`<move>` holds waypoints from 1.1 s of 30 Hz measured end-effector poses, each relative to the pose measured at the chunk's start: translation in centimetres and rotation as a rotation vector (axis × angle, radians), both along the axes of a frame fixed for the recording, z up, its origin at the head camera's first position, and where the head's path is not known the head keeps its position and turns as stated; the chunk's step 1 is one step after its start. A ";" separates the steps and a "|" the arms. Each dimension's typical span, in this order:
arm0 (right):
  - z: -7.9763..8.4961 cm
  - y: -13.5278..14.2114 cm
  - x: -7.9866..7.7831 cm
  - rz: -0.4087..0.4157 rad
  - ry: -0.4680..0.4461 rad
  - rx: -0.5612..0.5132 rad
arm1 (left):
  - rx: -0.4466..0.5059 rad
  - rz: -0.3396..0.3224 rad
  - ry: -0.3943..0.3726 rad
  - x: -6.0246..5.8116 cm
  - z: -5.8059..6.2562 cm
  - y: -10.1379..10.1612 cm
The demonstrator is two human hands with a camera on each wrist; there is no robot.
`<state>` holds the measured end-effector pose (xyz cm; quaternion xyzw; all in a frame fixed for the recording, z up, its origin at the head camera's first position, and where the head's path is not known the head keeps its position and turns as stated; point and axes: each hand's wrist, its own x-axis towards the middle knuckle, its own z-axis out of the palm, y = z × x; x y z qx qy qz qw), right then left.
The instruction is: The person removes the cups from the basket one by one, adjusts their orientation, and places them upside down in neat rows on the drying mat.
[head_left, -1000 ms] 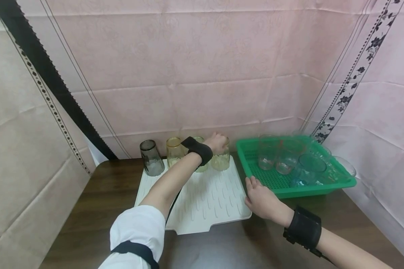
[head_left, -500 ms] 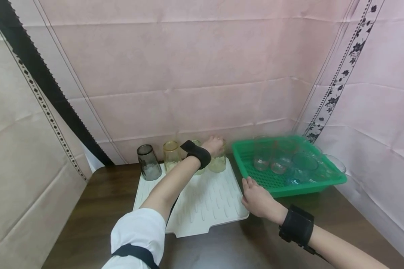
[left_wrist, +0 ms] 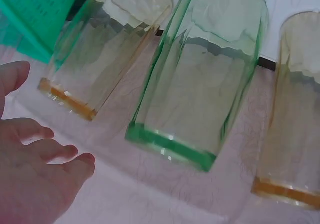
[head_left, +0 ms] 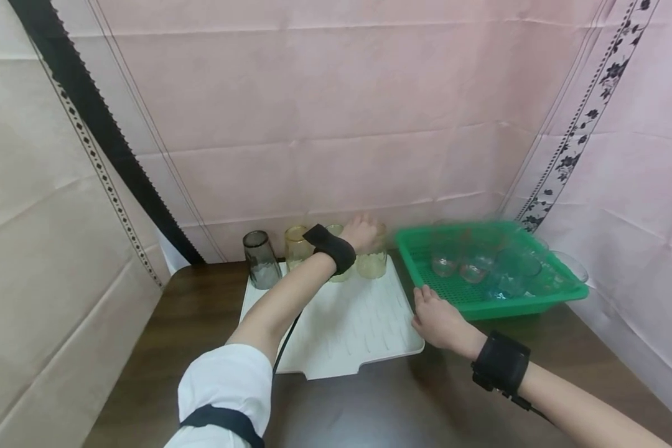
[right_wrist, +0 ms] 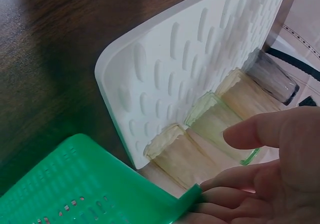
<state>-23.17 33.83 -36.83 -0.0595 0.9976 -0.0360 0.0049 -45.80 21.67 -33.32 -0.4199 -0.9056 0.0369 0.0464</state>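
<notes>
One clear, amber-edged glass (left_wrist: 104,54)

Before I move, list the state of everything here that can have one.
Grey tumbler: upside down
Left yellow tumbler: upside down
Green tumbler: upside down
Right yellow tumbler: upside down
Tray: flat, bearing these four
Basket: upright, holding several glasses
Left hand: open, holding nothing
Right hand: open, at the basket's rim

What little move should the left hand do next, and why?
The left hand could probably ease away from the yellowish glass beside it: the hand looks open and clear of it, that glass stands unsupported on the white tray, and more glasses sit in the green basket.
</notes>
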 end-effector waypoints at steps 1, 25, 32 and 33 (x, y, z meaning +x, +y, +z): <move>0.1 0.2 -0.2 -0.003 -0.005 0.001 | 0.002 0.006 -0.010 0.1 0.4 -0.1; 1.6 5.2 -2.0 0.070 -0.039 -0.100 | 0.054 -0.037 -0.107 10.4 3.4 -11.6; 2.0 6.6 -1.8 0.063 -0.060 -0.066 | 0.050 -0.051 -0.141 14.3 -1.7 -15.7; 2.0 6.7 -1.9 0.056 -0.060 -0.062 | 0.056 -0.050 -0.156 14.8 -2.6 -16.2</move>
